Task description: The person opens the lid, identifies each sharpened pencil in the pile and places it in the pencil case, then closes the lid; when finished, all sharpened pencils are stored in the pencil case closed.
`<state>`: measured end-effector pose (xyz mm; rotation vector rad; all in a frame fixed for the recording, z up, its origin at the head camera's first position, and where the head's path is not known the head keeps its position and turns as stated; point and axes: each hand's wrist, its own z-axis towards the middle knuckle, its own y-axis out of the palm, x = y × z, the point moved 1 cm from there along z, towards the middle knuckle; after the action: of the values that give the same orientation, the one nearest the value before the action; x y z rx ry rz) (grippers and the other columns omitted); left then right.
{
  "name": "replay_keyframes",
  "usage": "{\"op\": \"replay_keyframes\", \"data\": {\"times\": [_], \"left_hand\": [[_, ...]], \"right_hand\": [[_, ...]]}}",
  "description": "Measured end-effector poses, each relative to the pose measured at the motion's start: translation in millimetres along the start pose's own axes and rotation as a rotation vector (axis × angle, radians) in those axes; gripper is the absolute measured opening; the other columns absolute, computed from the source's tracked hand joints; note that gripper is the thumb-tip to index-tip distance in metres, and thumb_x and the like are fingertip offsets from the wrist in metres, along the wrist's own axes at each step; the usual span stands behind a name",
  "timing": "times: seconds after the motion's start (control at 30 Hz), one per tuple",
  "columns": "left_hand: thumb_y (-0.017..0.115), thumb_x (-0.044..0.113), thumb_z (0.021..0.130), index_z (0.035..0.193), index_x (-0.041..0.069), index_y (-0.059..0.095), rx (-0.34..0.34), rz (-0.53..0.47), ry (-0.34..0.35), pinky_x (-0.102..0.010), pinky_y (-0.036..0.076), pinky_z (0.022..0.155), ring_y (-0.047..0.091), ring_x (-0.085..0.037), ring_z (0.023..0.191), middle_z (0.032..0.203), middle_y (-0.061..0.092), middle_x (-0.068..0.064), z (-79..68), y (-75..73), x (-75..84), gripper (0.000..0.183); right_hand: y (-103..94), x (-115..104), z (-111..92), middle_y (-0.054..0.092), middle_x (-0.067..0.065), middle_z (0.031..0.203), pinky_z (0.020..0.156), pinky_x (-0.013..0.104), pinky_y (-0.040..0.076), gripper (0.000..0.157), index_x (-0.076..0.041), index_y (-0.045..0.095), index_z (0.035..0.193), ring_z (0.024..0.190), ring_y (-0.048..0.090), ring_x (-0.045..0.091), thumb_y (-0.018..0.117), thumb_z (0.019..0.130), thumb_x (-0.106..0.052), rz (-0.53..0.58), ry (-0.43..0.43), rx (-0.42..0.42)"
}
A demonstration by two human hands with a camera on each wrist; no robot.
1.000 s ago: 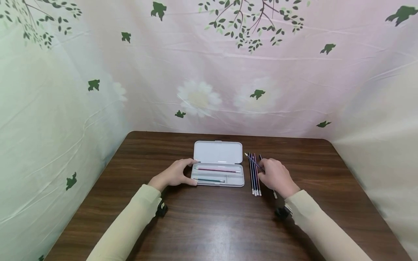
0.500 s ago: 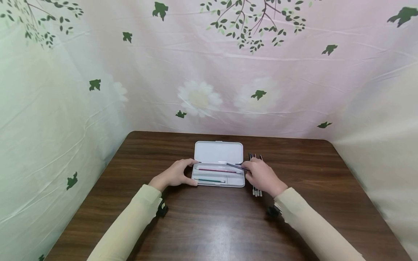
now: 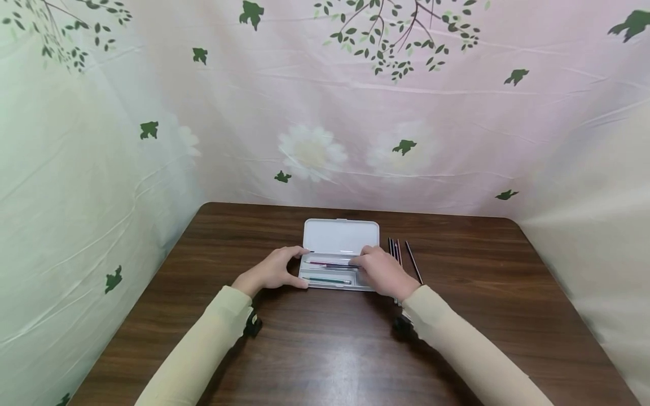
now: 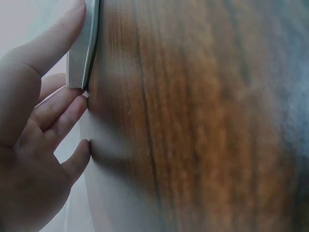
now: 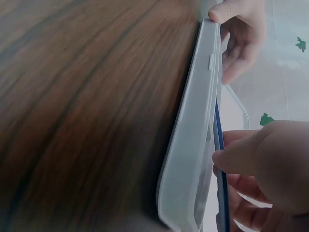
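Note:
A white pencil case [image 3: 341, 235] lies on the table with its lid laid back. My left hand [image 3: 271, 269] holds its left end, thumb at the near corner and fingers toward the hinge side. Over the tray, my right hand [image 3: 382, 270] pinches a dark pencil [image 3: 337, 265] that points left; in the right wrist view this pencil [image 5: 219, 140] looks blue-black, held between thumb and fingers along the case. A red pencil [image 3: 316, 263] lies in the back compartment, partly behind the held one. In the front compartment rests a green pencil [image 3: 327, 280]. My right hand covers the tray's right end.
Right of the case lie several pencils [image 3: 398, 248] side by side, their lower parts hidden by my right hand and sleeve. A single dark pencil [image 3: 413, 262] lies slanted beside them. A printed cloth [image 3: 325, 113] hangs behind the brown table [image 3: 335, 349].
My right hand has carried the dark pencil leftward from the group on the table to over the tray, turning it nearly level with the compartments. The left hand stays on the case.

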<state>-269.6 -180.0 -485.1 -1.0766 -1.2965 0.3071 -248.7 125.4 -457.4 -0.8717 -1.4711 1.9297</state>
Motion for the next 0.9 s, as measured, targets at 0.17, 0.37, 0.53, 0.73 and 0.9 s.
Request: {"op": "replay_keyframes", "data": {"times": [0.17, 0.37, 0.53, 0.73, 0.9], "left_hand": [[0.093, 0.046, 0.08, 0.153, 0.016, 0.053, -0.009, -0.003, 0.0, -0.047, 0.04, 0.118, 0.052, -0.023, 0.135, 0.141, 0.06, -0.006, 0.5, -0.7, 1.2, 0.089], [0.093, 0.045, 0.08, 0.153, 0.016, 0.053, -0.006, -0.002, -0.005, -0.048, 0.04, 0.117, 0.052, -0.024, 0.134, 0.141, 0.06, -0.006, -0.5, -1.4, 2.0, 0.088], [0.093, 0.046, 0.08, 0.153, 0.017, 0.054, -0.009, -0.011, -0.015, -0.048, 0.04, 0.118, 0.052, -0.023, 0.134, 0.141, 0.06, -0.006, -1.2, 0.7, 2.3, 0.088], [0.093, 0.047, 0.079, 0.152, 0.018, 0.054, -0.005, -0.009, -0.02, -0.048, 0.039, 0.118, 0.052, -0.023, 0.134, 0.141, 0.06, -0.005, -1.1, 1.4, 3.0, 0.088], [0.093, 0.045, 0.08, 0.152, 0.016, 0.054, 0.0, 0.001, -0.006, -0.047, 0.041, 0.117, 0.053, -0.023, 0.134, 0.139, 0.061, -0.006, -1.4, -0.1, 3.7, 0.087]], "right_hand": [[3.5, -5, 9, 0.071, 0.005, 0.1, 0.076, 0.038, 0.057, 0.028, -0.017, 0.082, 0.115, 0.089, 0.064, 0.022, 0.074, 0.095, 0.001, 0.034, -0.01, 0.005], [11.0, -9, 17, 0.072, 0.004, 0.101, 0.078, 0.04, 0.059, 0.034, -0.016, 0.081, 0.116, 0.092, 0.065, 0.025, 0.071, 0.094, 0.007, 0.075, -0.027, -0.009], [18.8, -12, 24, 0.073, 0.003, 0.101, 0.084, 0.041, 0.058, 0.031, -0.016, 0.081, 0.114, 0.092, 0.067, 0.023, 0.071, 0.094, 0.006, 0.086, -0.065, 0.011], [18.4, -11, 23, 0.073, 0.004, 0.101, 0.084, 0.041, 0.059, 0.027, -0.014, 0.081, 0.115, 0.093, 0.068, 0.022, 0.068, 0.097, 0.003, 0.109, -0.065, 0.029], [12.1, -6, 16, 0.074, 0.004, 0.104, 0.085, 0.041, 0.06, 0.024, -0.013, 0.08, 0.113, 0.099, 0.069, 0.023, 0.072, 0.095, 0.001, 0.12, -0.036, 0.065]]}}
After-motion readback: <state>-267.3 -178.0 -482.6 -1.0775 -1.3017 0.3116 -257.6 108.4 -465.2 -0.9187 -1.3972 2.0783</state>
